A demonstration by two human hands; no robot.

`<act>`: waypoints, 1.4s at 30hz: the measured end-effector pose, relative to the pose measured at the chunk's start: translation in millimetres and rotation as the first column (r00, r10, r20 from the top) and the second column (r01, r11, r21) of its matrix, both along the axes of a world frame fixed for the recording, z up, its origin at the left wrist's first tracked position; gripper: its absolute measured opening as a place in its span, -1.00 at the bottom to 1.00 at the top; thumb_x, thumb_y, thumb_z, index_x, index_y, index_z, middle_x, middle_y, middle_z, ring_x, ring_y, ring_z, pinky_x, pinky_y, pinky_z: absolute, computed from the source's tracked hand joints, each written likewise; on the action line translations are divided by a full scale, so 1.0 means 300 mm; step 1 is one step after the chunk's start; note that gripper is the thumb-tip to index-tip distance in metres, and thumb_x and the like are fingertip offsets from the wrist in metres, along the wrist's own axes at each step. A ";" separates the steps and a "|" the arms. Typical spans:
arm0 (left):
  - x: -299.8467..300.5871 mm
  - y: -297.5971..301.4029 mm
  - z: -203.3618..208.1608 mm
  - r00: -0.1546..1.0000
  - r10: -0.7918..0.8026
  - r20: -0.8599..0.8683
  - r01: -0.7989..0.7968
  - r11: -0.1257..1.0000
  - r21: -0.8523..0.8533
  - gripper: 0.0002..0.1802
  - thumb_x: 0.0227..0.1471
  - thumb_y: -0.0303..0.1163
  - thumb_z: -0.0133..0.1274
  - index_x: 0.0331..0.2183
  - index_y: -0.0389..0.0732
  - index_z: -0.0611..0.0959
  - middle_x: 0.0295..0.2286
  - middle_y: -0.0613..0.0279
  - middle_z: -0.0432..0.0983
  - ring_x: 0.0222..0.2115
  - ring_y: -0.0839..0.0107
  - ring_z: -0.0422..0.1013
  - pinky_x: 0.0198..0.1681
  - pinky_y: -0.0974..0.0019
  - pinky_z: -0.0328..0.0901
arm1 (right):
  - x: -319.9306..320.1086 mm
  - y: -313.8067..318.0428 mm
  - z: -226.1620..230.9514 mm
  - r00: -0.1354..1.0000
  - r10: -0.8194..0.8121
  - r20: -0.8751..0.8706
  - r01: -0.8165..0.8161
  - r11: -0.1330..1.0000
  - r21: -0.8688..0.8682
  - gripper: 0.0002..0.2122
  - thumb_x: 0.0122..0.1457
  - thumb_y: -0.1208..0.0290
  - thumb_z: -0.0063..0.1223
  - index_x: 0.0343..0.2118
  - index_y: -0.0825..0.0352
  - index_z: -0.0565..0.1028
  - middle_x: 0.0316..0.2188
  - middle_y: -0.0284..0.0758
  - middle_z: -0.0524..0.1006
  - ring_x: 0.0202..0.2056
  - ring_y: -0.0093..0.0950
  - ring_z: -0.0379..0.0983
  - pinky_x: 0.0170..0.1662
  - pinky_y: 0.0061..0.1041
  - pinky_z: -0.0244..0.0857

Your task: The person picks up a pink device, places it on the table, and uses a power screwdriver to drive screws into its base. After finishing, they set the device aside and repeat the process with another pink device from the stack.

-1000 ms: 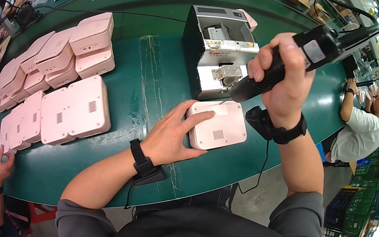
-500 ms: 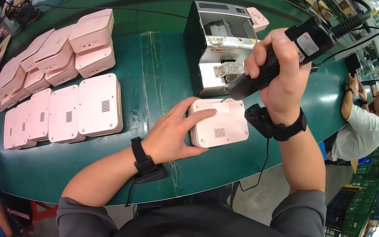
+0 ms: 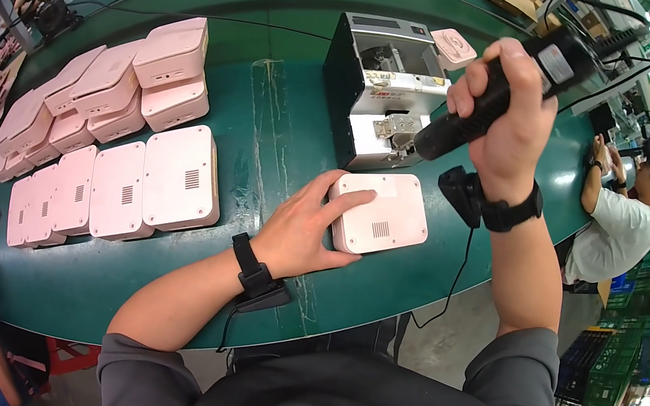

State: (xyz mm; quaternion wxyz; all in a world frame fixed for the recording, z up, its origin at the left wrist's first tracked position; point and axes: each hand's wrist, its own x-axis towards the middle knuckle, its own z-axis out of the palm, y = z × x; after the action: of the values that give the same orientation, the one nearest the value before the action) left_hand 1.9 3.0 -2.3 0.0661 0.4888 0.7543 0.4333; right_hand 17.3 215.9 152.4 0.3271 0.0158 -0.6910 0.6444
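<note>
My left hand grips the left side of a pale pink plastic case that lies on the bench, vented face up. Its thumb lies along the near edge and its fingers reach over the top. In my right hand is a black electric screwdriver, tilted with its nose down and to the left. The bit is at the metal outlet of a black and silver screw feeder, just beyond the case; whether it touches is too small to tell.
Several pink cases stand stacked and in rows at the left of the green bench. A round-patterned pink part lies behind the feeder. One co-worker sits at the right; others are at the left. Cables trail across the bench.
The screwdriver has lifted off the pink case and swung up and right to the feeder's outlet. My left hand keeps its hold on the case.
</note>
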 end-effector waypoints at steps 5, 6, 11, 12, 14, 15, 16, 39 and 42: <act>-0.004 -0.002 0.001 1.000 -0.001 -0.002 0.001 1.000 0.010 -0.12 -0.30 -0.24 0.45 0.14 0.05 0.47 0.12 -0.04 0.22 0.04 -0.09 0.36 0.06 0.06 0.36 | 0.053 -0.102 0.019 0.992 0.110 -0.058 -0.110 0.994 -0.007 -0.72 0.29 0.16 -0.11 -0.28 0.33 0.38 -0.62 -0.34 0.35 -0.65 -0.51 0.28 -0.46 -0.43 0.24; -0.001 -0.006 0.001 1.000 -0.001 0.000 0.001 1.000 0.006 -0.12 -0.30 -0.24 0.45 0.14 0.05 0.47 0.12 -0.04 0.22 0.04 -0.09 0.36 0.06 0.06 0.36 | 0.056 -0.123 0.016 0.989 0.137 -0.050 -0.138 0.990 -0.002 -0.72 0.29 0.17 -0.13 -0.27 0.33 0.38 -0.61 -0.33 0.35 -0.65 -0.50 0.28 -0.46 -0.43 0.25; 0.002 -0.005 0.014 1.000 -0.002 0.013 0.002 1.000 -0.011 -0.10 -0.30 -0.24 0.44 0.14 0.06 0.45 0.12 -0.05 0.20 0.05 -0.08 0.33 0.07 0.06 0.36 | 0.055 -0.165 0.002 0.978 0.207 -0.006 -0.207 0.978 0.021 -0.73 0.29 0.18 -0.15 -0.26 0.32 0.35 -0.60 -0.31 0.35 -0.64 -0.50 0.28 -0.46 -0.43 0.25; 0.004 -0.004 0.015 1.000 -0.004 0.010 0.004 1.000 -0.009 -0.10 -0.30 -0.25 0.44 0.14 0.06 0.45 0.12 -0.04 0.20 0.06 -0.08 0.33 0.07 0.06 0.36 | 0.054 -0.168 -0.002 0.979 0.205 0.013 -0.205 0.978 0.025 -0.74 0.29 0.18 -0.15 -0.26 0.32 0.34 -0.60 -0.30 0.35 -0.64 -0.49 0.28 -0.46 -0.43 0.25; 0.002 -0.003 0.010 1.000 -0.006 0.015 0.007 1.000 -0.010 -0.10 -0.30 -0.26 0.44 0.14 0.05 0.45 0.12 -0.04 0.21 0.06 -0.08 0.33 0.08 0.07 0.35 | 0.042 -0.175 -0.025 0.976 0.214 0.033 -0.215 0.976 0.016 -0.74 0.29 0.18 -0.15 -0.27 0.32 0.33 -0.60 -0.30 0.35 -0.64 -0.49 0.28 -0.46 -0.43 0.24; 0.000 -0.001 0.004 1.000 -0.011 0.012 0.011 1.000 0.007 -0.10 -0.31 -0.26 0.45 0.14 0.04 0.46 0.12 -0.05 0.21 0.06 -0.08 0.33 0.08 0.07 0.35 | 0.035 -0.177 -0.039 0.973 0.224 0.049 -0.225 0.974 0.009 -0.74 0.29 0.18 -0.16 -0.28 0.32 0.32 -0.60 -0.29 0.35 -0.64 -0.49 0.28 -0.47 -0.43 0.24; -0.003 0.002 -0.001 1.000 -0.016 0.009 0.016 1.000 0.024 -0.10 -0.32 -0.27 0.45 0.14 0.04 0.47 0.13 -0.05 0.21 0.07 -0.08 0.32 0.08 0.06 0.35 | 0.030 -0.177 -0.050 0.970 0.233 0.065 -0.233 0.972 0.001 -0.74 0.29 0.18 -0.16 -0.28 0.32 0.31 -0.60 -0.29 0.35 -0.64 -0.49 0.27 -0.47 -0.43 0.24; -0.010 -0.001 -0.008 0.999 0.044 0.031 -0.045 0.998 0.037 -0.16 -0.36 -0.29 0.44 0.08 0.01 0.54 0.05 -0.01 0.26 0.00 -0.03 0.38 0.05 0.08 0.37 | -0.010 -0.010 0.022 0.997 -0.001 -0.078 0.000 1.000 -0.021 -0.74 0.29 0.19 -0.07 -0.30 0.33 0.39 -0.59 -0.36 0.36 -0.63 -0.50 0.27 -0.44 -0.43 0.24; -0.010 0.001 -0.014 0.999 0.047 0.019 -0.048 0.998 0.031 -0.16 -0.35 -0.29 0.44 0.08 0.01 0.53 0.04 0.00 0.26 -0.01 -0.02 0.38 0.04 0.09 0.37 | -0.045 0.024 0.010 0.998 -0.028 -0.060 0.027 0.999 -0.023 -0.74 0.29 0.19 -0.06 -0.31 0.33 0.39 -0.59 -0.36 0.36 -0.63 -0.51 0.27 -0.44 -0.43 0.24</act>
State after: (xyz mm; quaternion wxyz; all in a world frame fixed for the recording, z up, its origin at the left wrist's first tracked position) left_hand -1.1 3.2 -6.5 0.0550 0.4677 0.7580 0.4513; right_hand 3.8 223.0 155.4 0.3567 0.0223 -0.6739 0.6466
